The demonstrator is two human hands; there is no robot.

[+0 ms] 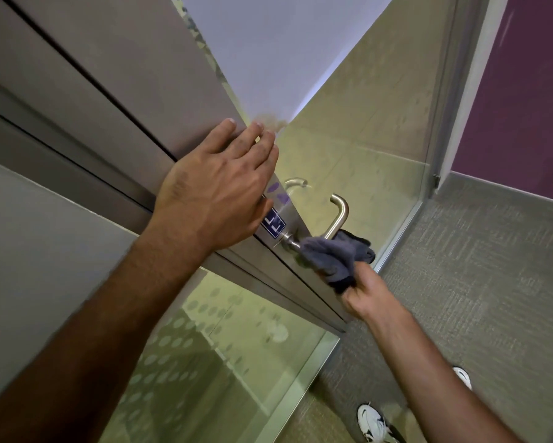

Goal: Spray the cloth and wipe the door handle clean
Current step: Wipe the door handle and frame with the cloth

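A brushed-metal lever door handle (pixel 339 215) juts from the edge of a grey metal-framed glass door (pixel 115 100). My right hand (pixel 369 294) is shut on a bunched grey cloth (pixel 331 259), which is pressed around the handle's base next to the lock plate. My left hand (pixel 216 190) lies flat with fingers spread on the door's edge just above the handle. A second handle (pixel 295 183) shows on the door's other side. No spray bottle is in view.
A blue sticker (pixel 273 226) sits on the lock plate. Glass panels with a frosted dot pattern (pixel 185 346) lie below the door. Grey carpet (pixel 479 282) spreads to the right, a purple wall (pixel 524 100) behind it. White shoes (pixel 372 423) stand below.
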